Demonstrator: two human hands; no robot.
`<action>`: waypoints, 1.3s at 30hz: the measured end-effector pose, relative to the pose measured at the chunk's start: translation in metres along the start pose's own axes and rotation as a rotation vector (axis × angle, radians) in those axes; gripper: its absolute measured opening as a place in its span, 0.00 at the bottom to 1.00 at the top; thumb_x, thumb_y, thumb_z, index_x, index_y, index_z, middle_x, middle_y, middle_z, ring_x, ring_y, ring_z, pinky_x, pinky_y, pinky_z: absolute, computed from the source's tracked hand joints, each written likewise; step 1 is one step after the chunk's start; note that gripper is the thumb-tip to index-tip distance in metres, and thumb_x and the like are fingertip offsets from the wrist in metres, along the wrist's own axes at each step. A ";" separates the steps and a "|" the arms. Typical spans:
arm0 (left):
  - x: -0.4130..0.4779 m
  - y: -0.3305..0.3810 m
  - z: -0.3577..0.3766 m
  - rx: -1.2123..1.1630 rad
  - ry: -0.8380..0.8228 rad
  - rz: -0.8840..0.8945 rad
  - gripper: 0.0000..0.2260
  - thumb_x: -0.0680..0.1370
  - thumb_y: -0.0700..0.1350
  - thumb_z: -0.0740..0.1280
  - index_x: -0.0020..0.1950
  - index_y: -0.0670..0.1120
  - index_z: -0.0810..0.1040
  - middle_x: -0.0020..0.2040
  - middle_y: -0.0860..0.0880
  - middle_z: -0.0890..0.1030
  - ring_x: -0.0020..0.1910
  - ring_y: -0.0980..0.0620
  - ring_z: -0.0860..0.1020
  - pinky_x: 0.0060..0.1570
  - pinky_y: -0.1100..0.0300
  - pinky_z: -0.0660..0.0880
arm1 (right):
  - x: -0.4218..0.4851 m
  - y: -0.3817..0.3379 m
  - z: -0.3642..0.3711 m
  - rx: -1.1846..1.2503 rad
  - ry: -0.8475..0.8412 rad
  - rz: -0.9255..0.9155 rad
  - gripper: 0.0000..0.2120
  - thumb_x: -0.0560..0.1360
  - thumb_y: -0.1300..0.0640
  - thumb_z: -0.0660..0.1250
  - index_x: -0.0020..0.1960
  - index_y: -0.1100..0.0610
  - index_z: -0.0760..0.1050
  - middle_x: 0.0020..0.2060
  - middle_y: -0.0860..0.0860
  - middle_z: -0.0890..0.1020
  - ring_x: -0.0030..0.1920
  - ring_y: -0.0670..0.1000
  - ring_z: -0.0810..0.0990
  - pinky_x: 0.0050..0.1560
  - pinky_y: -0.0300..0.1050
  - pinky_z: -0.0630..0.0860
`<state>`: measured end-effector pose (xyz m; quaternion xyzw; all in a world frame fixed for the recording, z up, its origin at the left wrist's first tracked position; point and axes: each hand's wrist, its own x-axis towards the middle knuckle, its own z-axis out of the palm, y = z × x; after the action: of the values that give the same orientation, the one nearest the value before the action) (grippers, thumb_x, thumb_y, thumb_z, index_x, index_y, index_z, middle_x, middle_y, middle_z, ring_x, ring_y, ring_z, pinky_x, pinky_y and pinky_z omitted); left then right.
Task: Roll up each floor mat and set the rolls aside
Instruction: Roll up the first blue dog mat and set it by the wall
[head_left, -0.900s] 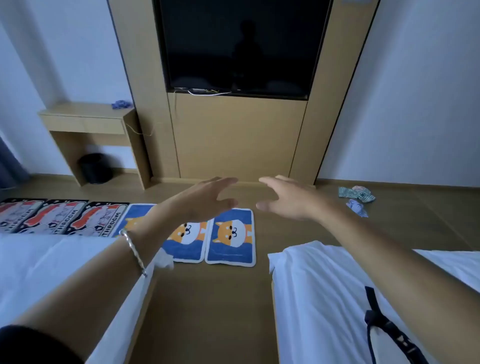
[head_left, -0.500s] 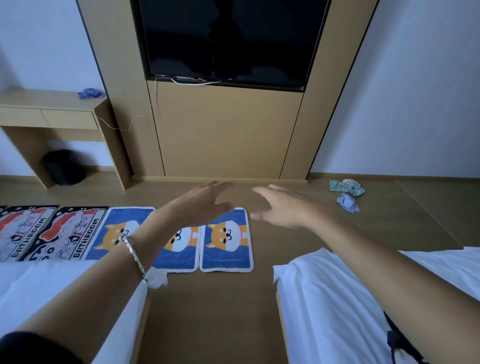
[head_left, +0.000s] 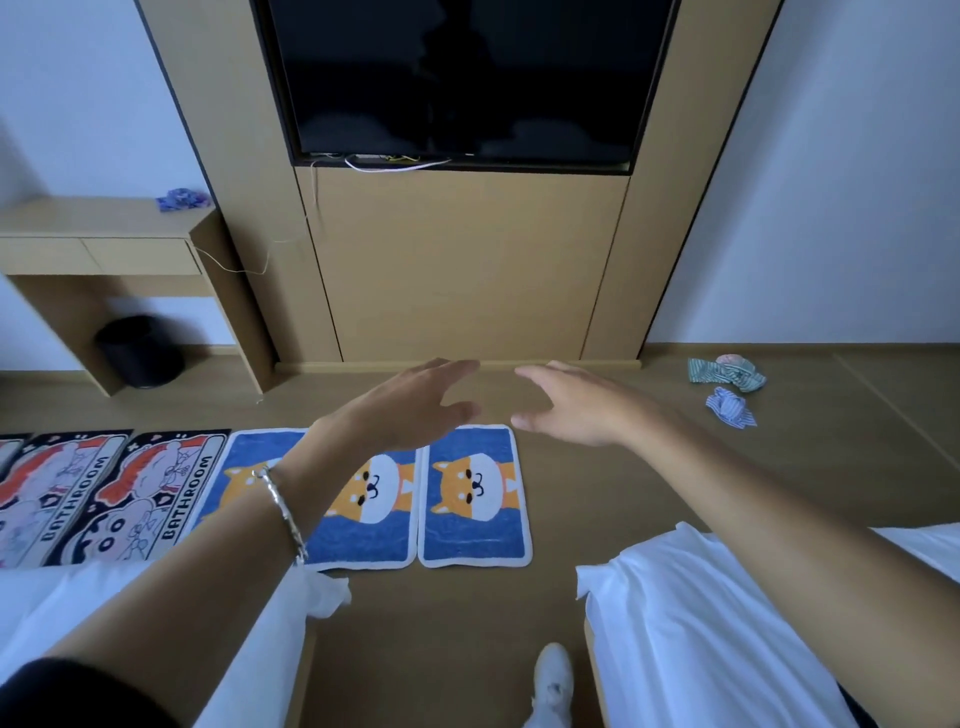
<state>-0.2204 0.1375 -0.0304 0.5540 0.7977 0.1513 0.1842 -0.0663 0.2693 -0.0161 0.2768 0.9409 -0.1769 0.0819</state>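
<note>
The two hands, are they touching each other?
Apart. The head view shows brown floor between the left hand and the right hand; their fingertips don't meet.

Three blue mats (head_left: 475, 493) at centre each carry an orange-and-white dog inside a white border. Left of them, black mats (head_left: 156, 493) show orange and pink cartoon figures and white "BATHROOM" lettering. The floor (head_left: 623, 493) and the panel (head_left: 457, 260) are tan. The TV (head_left: 457, 78) and the bin (head_left: 140, 351) are black. The beds (head_left: 701, 623) and the shoe (head_left: 553, 675) are white. At right lie a green-and-white striped cloth (head_left: 724, 371) and a blue-and-white striped cloth (head_left: 730, 408). The bracelet (head_left: 280, 512) is silver.
</note>
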 end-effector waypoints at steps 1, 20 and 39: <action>0.008 -0.003 -0.004 0.005 0.005 -0.014 0.26 0.80 0.57 0.58 0.76 0.57 0.55 0.74 0.55 0.61 0.71 0.52 0.64 0.63 0.57 0.61 | 0.012 0.003 -0.003 -0.004 0.003 -0.016 0.33 0.78 0.40 0.60 0.77 0.48 0.52 0.75 0.46 0.58 0.72 0.50 0.63 0.63 0.50 0.67; 0.267 -0.032 0.051 0.002 -0.169 -0.236 0.25 0.80 0.54 0.60 0.76 0.57 0.56 0.74 0.54 0.62 0.71 0.51 0.64 0.66 0.55 0.62 | 0.261 0.178 0.009 0.157 -0.232 -0.090 0.31 0.79 0.44 0.60 0.77 0.53 0.54 0.75 0.52 0.59 0.74 0.52 0.60 0.69 0.49 0.62; 0.393 -0.292 0.374 -0.068 -0.597 -0.278 0.25 0.81 0.53 0.58 0.76 0.55 0.55 0.76 0.52 0.59 0.73 0.52 0.60 0.67 0.59 0.59 | 0.438 0.244 0.387 0.455 -0.503 0.202 0.27 0.80 0.48 0.59 0.77 0.52 0.56 0.74 0.53 0.64 0.71 0.52 0.65 0.67 0.46 0.64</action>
<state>-0.4147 0.4210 -0.5417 0.4535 0.7708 -0.0180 0.4470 -0.2750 0.5299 -0.5546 0.3275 0.7955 -0.4358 0.2645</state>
